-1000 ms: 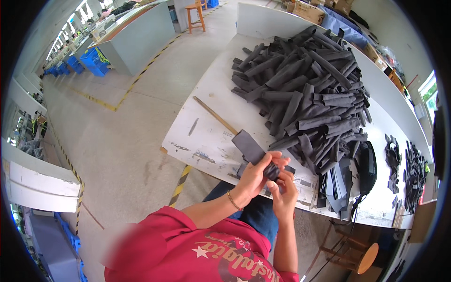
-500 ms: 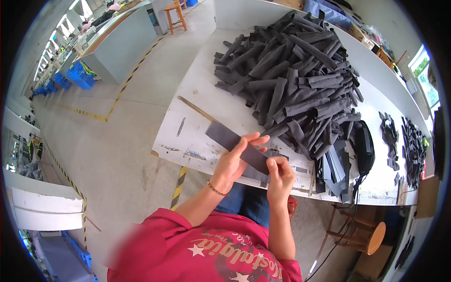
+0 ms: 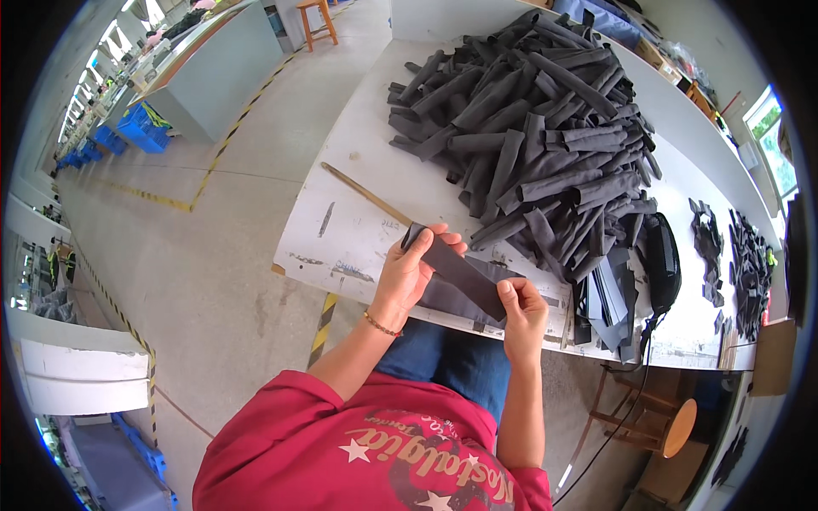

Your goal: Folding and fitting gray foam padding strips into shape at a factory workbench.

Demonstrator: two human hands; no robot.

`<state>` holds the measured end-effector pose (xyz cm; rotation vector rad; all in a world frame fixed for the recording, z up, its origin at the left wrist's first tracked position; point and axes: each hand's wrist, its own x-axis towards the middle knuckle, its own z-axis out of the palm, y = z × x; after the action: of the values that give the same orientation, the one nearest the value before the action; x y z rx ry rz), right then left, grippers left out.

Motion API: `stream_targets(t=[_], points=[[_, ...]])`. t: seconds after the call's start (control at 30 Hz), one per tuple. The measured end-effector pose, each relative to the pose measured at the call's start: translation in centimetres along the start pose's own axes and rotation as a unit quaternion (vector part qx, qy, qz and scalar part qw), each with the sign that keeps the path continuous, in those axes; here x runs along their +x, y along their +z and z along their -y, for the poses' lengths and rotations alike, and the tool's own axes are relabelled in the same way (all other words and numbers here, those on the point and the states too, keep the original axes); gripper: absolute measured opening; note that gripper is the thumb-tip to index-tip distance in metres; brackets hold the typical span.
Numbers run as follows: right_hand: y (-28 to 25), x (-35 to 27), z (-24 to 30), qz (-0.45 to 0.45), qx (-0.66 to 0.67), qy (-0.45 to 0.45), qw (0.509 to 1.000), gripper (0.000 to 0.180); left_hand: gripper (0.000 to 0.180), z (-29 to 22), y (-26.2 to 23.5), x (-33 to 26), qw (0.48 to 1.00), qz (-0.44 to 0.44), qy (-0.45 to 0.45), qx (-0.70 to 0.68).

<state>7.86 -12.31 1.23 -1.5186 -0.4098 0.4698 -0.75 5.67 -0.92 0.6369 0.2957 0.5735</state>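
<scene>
A dark grey fabric strip (image 3: 463, 272) is stretched at a slant between my two hands, above the table's near edge. My left hand (image 3: 409, 268) grips its upper left end, thumb on top and fingers behind. At the lower right end, my right hand (image 3: 522, 313) pinches the strip between thumb and fingers. A thin wooden stick (image 3: 365, 193) runs from the upper left toward my left hand; its near end is hidden there. Beneath the strip, another flat dark piece (image 3: 443, 298) lies on the white table (image 3: 358, 153).
A big heap of dark rolled fabric pieces (image 3: 528, 128) covers the table's far middle. Right of it lie flat grey strips (image 3: 607, 298), a black pouch (image 3: 660, 264) with a cable, and more dark pieces (image 3: 750, 272). A wooden stool (image 3: 679, 428) stands below the right side.
My left hand has slid up to the strip's upper left end, and my right hand has moved slightly right. More of the strip's middle now shows between them.
</scene>
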Motion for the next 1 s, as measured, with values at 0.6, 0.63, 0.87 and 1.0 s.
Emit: stream_targets(t=[0.6, 0.63, 0.87, 1.0], points=[[-2.9, 2.2, 0.0, -0.049, -0.046, -0.031, 0.997, 0.016, 0.022, -2.5, 1.8, 0.8, 0.997, -0.025, -0.018, 0.069], [-3.4, 2.6, 0.2, -0.05, -0.046, 0.014, 0.998, 0.017, 0.02, -2.5, 1.1, 1.2, 0.98, -0.031, 0.006, 0.197], [-4.2, 4.0, -5.2, -0.057, -0.134, 0.03, 0.989, 0.021, 0.016, 0.0, -2.6, 2.5, 0.884, -0.044, 0.061, 0.461], [-3.2, 3.5, -5.0, -0.112, -0.369, -0.001, 0.923, 0.027, 0.016, 1.3, -3.3, 2.5, 0.744, -0.024, 0.183, 0.642]])
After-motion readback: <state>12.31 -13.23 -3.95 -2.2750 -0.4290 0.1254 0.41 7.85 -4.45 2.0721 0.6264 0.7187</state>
